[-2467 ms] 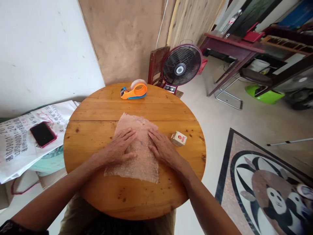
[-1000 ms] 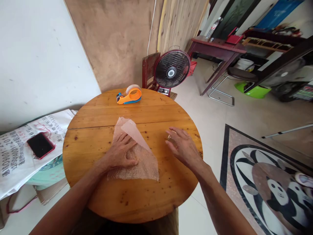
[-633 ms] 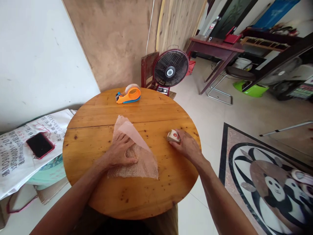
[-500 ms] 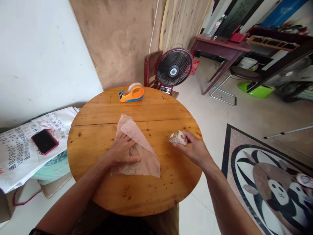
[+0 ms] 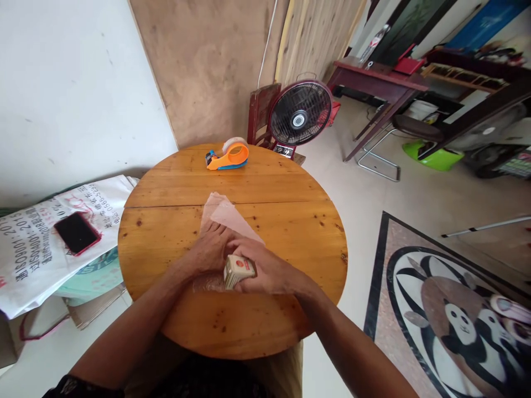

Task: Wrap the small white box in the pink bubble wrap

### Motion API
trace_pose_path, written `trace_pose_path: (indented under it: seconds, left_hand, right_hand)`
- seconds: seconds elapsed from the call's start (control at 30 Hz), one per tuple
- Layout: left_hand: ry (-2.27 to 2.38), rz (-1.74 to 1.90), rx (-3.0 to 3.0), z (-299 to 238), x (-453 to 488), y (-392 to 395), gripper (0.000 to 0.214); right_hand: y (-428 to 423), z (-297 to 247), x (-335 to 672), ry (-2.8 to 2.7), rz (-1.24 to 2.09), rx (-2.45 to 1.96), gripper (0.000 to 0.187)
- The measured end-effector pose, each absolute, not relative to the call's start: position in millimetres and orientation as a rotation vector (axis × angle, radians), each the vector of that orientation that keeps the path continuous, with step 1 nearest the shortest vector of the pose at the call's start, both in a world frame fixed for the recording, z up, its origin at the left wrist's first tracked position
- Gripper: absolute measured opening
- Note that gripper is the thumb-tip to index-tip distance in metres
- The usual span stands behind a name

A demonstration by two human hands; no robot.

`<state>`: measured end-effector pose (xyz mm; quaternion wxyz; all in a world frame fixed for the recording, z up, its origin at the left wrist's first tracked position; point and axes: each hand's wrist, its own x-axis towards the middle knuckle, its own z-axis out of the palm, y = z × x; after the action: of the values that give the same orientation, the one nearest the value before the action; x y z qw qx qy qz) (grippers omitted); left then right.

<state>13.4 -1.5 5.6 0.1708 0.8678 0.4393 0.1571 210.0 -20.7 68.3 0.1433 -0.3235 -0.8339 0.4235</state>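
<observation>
A pinkish sheet of bubble wrap (image 5: pixel 232 218) lies on the round wooden table (image 5: pixel 290 221), its far corner curled up. My left hand (image 5: pixel 209 251) lies flat on the sheet with fingers spread. My right hand (image 5: pixel 267 271) grips a small white box with a red label (image 5: pixel 238 270) and holds it on the near part of the sheet, right beside my left hand. Most of the sheet is hidden under both hands.
An orange and blue tape dispenser (image 5: pixel 230 155) stands at the table's far edge. A phone with a red case (image 5: pixel 77 232) lies on printed white sacks (image 5: pixel 37 243) to the left. A floor fan (image 5: pixel 299 113) and a dark red chair (image 5: pixel 261 110) stand behind the table.
My right hand left the sheet, reached right, picked up the small box and carried it back onto the bubble wrap. The sheet's far corner curled up. My left hand stayed pressed on it.
</observation>
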Motion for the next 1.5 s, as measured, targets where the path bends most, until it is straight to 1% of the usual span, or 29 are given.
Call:
trace_pose_path:
  seconds: [0.07, 0.13, 0.17, 0.23, 0.3, 0.43, 0.47, 0.53, 0.63, 0.7, 0.83, 1.03, 1.13, 1.3, 1.33, 1.5]
  left_hand:
    - [1.252, 0.456, 2.437, 4.8, 13.6, -1.9, 0.074]
    - [1.246, 0.429, 2.423, 3.2, 13.4, -1.7, 0.098]
    - [1.246, 0.413, 2.415, 2.2, 13.1, -1.5, 0.107]
    - [1.242, 0.395, 2.403, 0.4, 12.5, -0.9, 0.114]
    - [1.237, 0.404, 2.392, -0.9, 12.0, -0.6, 0.117]
    - [1.227, 0.491, 2.355, -1.1, 11.0, -0.8, 0.122]
    - [1.224, 0.508, 2.338, -0.8, 10.3, -0.8, 0.121]
    - [1.224, 0.539, 2.296, -0.6, 8.1, -0.3, 0.112]
    - [1.212, 0.619, 2.243, -1.3, 3.0, 1.3, 0.097]
    - [1.177, 0.686, 2.229, -1.6, -0.7, 2.5, 0.095]
    - [1.144, 0.758, 2.255, -0.2, -5.8, 4.6, 0.093]
    - [1.175, 0.703, 2.306, -1.7, -8.9, 6.9, 0.089]
    - [1.182, 0.684, 2.306, -2.7, -9.4, 7.3, 0.088]
    - [1.17, 0.661, 2.298, 1.0, -8.8, 6.5, 0.09]
    - [1.175, 0.659, 2.298, 1.4, -8.8, 6.3, 0.089]
    - [1.187, 0.679, 2.297, -4.9, -9.7, 7.0, 0.086]
  right_hand:
    - [-11.9, 61.5, 221.7, -2.364, 1.136, -1.06, 0.028]
    - [-5.7, 55.8, 233.2, -2.283, 1.066, -1.21, 0.027]
    - [-3.1, 53.2, 237.3, -2.239, 1.048, -1.261, 0.027]
    - [2.0, 48.9, 240.1, -2.185, 1.029, -1.295, 0.026]
    - [7.6, 45.9, 235.3, -2.18, 0.983, -1.282, 0.03]
    - [18.6, 41.5, 215.4, -2.298, 0.769, -1.241, 0.039]
    - [20.5, 40.0, 211.6, -2.343, 0.721, -1.224, 0.04]
    - [22.2, 36.9, 208.7, -2.411, 0.672, -1.195, 0.046]
    - [20.5, 32.8, 215.4, -2.423, 0.7, -1.152, 0.055]
    - [18.5, 30.8, 222.8, -2.398, 0.718, -1.144, 0.057]
    - [17.3, 27.5, 228.5, -2.345, 0.715, -1.247, 0.049]
    - [19.6, 27.2, 221.9, -2.34, 0.751, -1.088, 0.051]
    - [19.6, 28.4, 221.3, -2.359, 0.719, -1.099, 0.052]
    - [18.2, 30.4, 220.0, -2.424, 0.714, -1.266, 0.041]
    - [17.8, 30.4, 220.5, -2.426, 0.717, -1.262, 0.041]
    - [15.3, 31.2, 231.1, -2.365, 0.768, -1.084, 0.066]
